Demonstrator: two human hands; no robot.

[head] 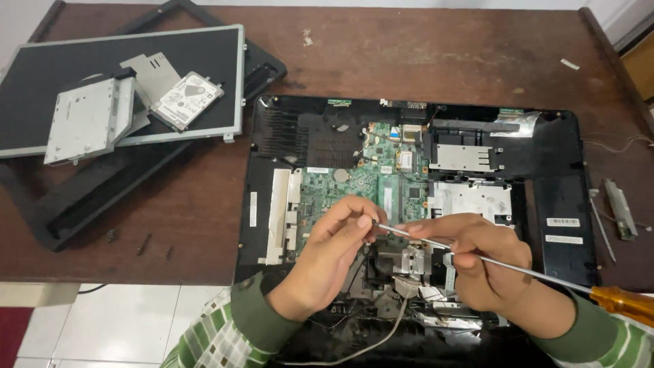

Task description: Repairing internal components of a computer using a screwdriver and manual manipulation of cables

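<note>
An opened black laptop base (558, 191) lies on the brown wooden table (409, 54), its green circuit board (354, 180) exposed. My right hand (487, 262) grips the metal shaft of a long screwdriver (545, 274) with an orange handle at the lower right. The screwdriver points left, nearly flat, above the board. My left hand (330, 255) pinches at the screwdriver's tip with thumb and forefinger, where a tiny dark piece sits; it is too small to identify. Both hands hover over the lower middle of the laptop, hiding part of the board.
At the upper left, a detached screen panel (204, 61) rests on a black frame (88, 197), carrying a silver optical drive (85, 123) and a hard drive (187, 101). Loose screws (142, 244) lie near the front edge. Metal hinge parts (620, 208) sit at the right.
</note>
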